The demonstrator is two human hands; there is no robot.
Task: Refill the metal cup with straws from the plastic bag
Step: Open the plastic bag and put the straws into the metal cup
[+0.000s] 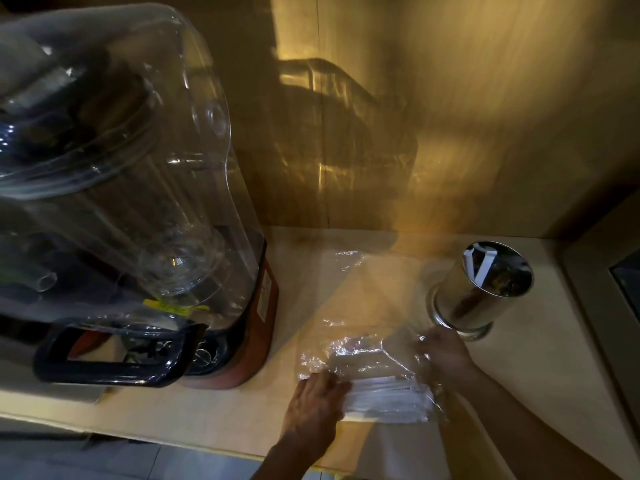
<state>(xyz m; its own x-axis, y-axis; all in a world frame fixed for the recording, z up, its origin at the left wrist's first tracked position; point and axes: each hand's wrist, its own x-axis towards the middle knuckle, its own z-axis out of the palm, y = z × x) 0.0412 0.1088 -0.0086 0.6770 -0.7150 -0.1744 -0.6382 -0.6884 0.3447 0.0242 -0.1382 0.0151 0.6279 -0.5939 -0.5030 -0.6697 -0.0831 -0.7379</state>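
Note:
A clear plastic bag (360, 355) lies on the counter near its front edge, with a bundle of white wrapped straws (388, 400) inside. My left hand (317, 407) grips the bag's left end over the straws. My right hand (445, 355) holds the bag's right side, fingers pinching the plastic. Just behind my right hand stands the shiny metal cup (481, 292) on its flared foot, with two white straws (485, 265) leaning inside it.
A large blender (145, 209) with a clear sound cover and red base fills the left half of the pale counter (221, 417). A wooden wall (450, 116) backs the counter. A dark inset panel (627, 285) sits at the right edge.

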